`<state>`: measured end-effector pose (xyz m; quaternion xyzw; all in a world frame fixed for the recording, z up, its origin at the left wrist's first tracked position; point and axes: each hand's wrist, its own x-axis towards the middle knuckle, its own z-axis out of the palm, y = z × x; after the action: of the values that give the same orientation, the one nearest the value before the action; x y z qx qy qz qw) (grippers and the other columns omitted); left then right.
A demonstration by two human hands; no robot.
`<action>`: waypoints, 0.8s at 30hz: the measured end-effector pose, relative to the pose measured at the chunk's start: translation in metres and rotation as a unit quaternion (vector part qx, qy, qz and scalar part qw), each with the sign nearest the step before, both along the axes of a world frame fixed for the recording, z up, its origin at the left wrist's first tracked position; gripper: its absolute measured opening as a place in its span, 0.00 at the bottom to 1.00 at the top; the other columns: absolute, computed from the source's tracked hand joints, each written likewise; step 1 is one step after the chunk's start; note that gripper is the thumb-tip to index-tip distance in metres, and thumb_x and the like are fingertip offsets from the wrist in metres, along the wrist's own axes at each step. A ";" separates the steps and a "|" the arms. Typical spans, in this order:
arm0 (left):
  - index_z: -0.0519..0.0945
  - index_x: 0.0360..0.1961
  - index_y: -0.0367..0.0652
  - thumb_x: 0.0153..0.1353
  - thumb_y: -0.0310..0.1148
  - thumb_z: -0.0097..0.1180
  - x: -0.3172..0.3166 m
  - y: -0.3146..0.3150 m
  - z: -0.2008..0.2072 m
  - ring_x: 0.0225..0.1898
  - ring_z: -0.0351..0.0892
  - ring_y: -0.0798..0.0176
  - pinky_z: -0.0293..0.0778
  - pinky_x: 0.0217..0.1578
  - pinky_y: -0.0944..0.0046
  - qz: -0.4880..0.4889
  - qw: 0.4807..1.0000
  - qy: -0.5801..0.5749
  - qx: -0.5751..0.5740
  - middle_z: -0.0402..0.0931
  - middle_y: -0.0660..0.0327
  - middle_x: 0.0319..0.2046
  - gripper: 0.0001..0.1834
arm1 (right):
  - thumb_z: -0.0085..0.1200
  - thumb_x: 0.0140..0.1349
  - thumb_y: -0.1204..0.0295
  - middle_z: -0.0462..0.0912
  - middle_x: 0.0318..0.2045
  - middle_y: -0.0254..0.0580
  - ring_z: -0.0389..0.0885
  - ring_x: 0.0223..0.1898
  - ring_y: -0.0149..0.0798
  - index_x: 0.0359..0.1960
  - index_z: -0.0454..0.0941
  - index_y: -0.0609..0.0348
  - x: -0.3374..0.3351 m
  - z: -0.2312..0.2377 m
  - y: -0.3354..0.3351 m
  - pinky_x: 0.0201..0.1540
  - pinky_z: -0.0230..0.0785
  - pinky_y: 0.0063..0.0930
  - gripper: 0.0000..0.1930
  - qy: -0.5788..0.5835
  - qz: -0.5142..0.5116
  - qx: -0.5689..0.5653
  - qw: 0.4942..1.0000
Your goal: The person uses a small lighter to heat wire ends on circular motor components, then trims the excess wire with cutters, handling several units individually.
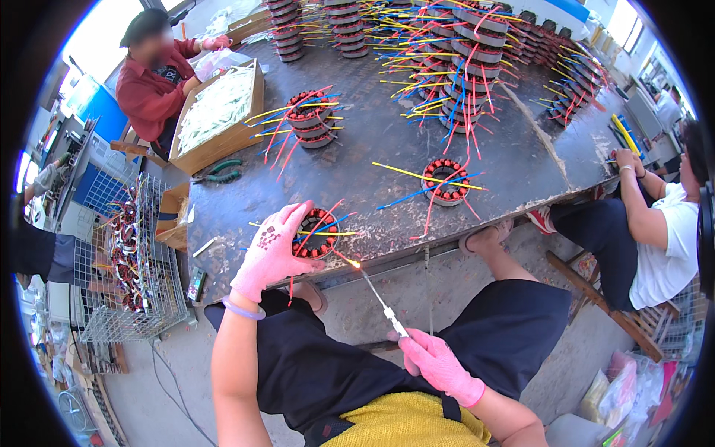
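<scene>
My left hand (261, 255), in a pink glove, is closed around the left side of a motor stator (328, 246) at the table's near edge. This ring has red windings, and red, blue and yellow wire leads stick out of it. In my right hand (445, 366), also gloved in pink, is a slim tool (389, 309) with a white handle and a long thin metal shaft. A small bright flame (354, 264) glows at the shaft's tip, touching or very close to the end of one red lead. My fingers partly hide the stator's left side.
Another stator (450, 197) lies to the right, with stator stacks (309, 123) farther back. Green-handled pliers (223, 171) lie near a cardboard box (257, 97) of pale strips. A wire basket (130, 328) stands left. Co-workers sit at far left (153, 89) and right (663, 231).
</scene>
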<state>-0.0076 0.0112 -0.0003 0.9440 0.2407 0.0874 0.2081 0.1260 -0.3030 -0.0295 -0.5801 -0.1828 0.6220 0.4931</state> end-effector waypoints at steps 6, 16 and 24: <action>0.65 0.69 0.39 0.37 0.42 0.78 -0.002 0.002 -0.004 0.63 0.69 0.43 0.65 0.64 0.52 -0.002 1.000 0.000 0.003 0.68 0.49 0.63 0.56 | 0.43 0.76 0.62 0.70 0.20 0.26 0.66 0.21 0.22 0.59 0.75 0.62 0.001 -0.003 -0.002 0.26 0.59 0.20 0.19 -0.014 0.013 0.000 1.000; 0.66 0.68 0.38 0.37 0.45 0.78 -0.001 0.000 -0.003 0.64 0.68 0.42 0.65 0.65 0.51 0.002 1.000 -0.002 0.001 0.68 0.48 0.63 0.56 | 0.43 0.76 0.61 0.70 0.19 0.27 0.66 0.22 0.22 0.59 0.75 0.61 0.001 -0.002 -0.001 0.27 0.60 0.21 0.20 -0.019 0.019 0.007 1.000; 0.66 0.68 0.38 0.37 0.43 0.79 -0.002 0.002 -0.004 0.63 0.69 0.42 0.65 0.64 0.52 -0.005 1.000 -0.003 -0.007 0.68 0.48 0.63 0.56 | 0.43 0.76 0.62 0.70 0.21 0.26 0.65 0.22 0.21 0.59 0.75 0.61 0.002 0.003 -0.001 0.26 0.59 0.20 0.19 -0.023 0.023 -0.008 0.999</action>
<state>-0.0099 0.0136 -0.0045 0.9433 0.2362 0.0879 0.2161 0.1276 -0.3038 -0.0270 -0.5938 -0.2026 0.6208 0.4700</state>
